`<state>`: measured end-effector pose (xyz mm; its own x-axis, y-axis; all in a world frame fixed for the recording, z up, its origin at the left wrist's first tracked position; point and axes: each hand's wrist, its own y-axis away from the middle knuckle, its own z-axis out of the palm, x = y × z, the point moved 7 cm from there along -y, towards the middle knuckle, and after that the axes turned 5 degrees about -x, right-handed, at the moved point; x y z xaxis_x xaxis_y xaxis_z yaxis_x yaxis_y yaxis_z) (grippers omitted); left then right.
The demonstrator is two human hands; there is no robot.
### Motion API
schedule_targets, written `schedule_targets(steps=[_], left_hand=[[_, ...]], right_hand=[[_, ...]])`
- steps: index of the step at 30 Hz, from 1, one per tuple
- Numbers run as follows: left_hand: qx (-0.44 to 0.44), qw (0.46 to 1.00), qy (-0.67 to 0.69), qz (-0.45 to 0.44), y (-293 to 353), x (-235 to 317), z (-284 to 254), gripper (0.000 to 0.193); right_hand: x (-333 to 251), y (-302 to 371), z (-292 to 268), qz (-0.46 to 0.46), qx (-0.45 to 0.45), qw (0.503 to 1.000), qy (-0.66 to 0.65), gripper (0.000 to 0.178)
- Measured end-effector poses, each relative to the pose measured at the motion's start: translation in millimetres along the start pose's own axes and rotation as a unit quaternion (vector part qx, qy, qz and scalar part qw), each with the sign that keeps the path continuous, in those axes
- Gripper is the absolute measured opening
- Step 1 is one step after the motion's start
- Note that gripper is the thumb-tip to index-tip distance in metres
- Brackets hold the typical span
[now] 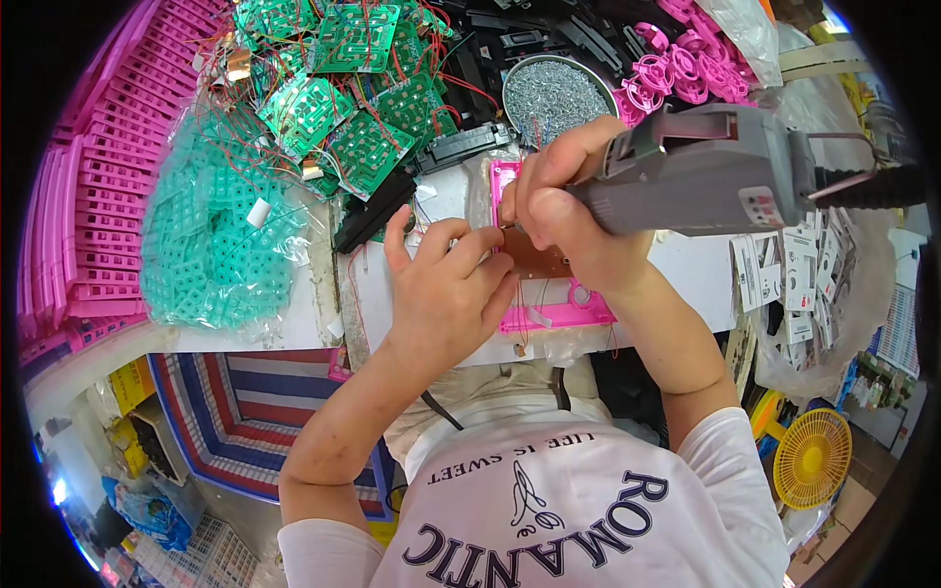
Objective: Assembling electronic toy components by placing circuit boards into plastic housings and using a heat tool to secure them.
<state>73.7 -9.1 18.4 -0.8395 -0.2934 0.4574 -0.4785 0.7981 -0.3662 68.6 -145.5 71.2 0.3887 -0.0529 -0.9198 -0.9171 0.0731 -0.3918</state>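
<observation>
My right hand (578,211) is wrapped round a grey electric screwdriver (701,176), its cord running off to the right. The screwdriver's tip is hidden behind my fingers. Below it, on the white table, lies a pink plastic casing (559,314) with a brown circuit board (534,257) in it. My left hand (446,279) is at the casing's left edge, thumb and fingers bent together near the board. Whatever is between those fingertips is too small to make out. A thin red wire hangs beside the left hand.
Green circuit boards (368,152) with red wires are heaped at the back, beside teal rubber keypads (221,225) and stacked pink casings (137,167). Screws (554,98) fill a round bowl near black and pink parts (686,73). Printed cards (804,274) lie right; a yellow fan (814,459) stands below.
</observation>
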Motion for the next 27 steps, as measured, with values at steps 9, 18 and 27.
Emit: schedule_targets(steps=[9, 18, 27], left_hand=[[0.002, 1.000, 0.011, -0.011, 1, 3, -3, 0.025], [0.006, 0.976, 0.134, -0.171, 71, 30, 22, 0.045], [-0.004, 0.957, 0.220, -0.187, 52, 6, -15, 0.016]], right_hand=[[5, -3, 11, -0.038, -0.037, 0.998, 0.037, 0.022], [-21, 4, -19, 0.003, 0.018, 1.000, -0.007, 0.051], [-12, 85, -10, 0.039, -0.213, 0.895, 0.390, 0.036]])
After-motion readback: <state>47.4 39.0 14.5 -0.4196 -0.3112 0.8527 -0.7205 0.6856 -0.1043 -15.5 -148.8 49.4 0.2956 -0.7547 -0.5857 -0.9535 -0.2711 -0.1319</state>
